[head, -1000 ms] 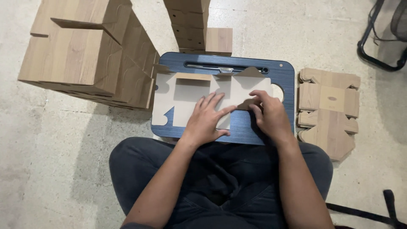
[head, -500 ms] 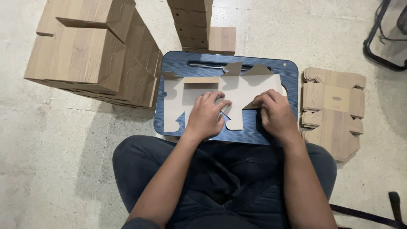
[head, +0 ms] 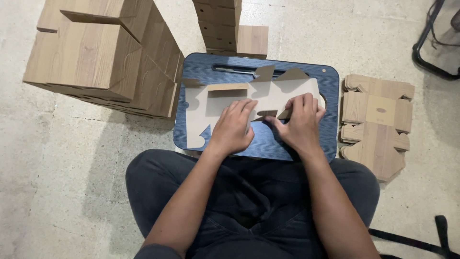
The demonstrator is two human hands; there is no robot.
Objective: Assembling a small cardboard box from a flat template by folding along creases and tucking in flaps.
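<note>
A flat die-cut cardboard blank, pale on its upper face with wood-print flaps, lies across a dark blue lap tray on my thighs. My left hand presses flat on the blank's middle, fingers spread. My right hand rests on the blank's right part, with its fingers curled over a flap at the lower edge. Small flaps stand up along the blank's far edge.
A stack of flat wood-print blanks lies on the concrete floor right of the tray. Folded wood-print boxes are piled at the left, and more stand behind the tray. A black chair base is at top right.
The blank has been turned and slid on the tray, with its far flaps now raised. Both hands have moved up and apart along it.
</note>
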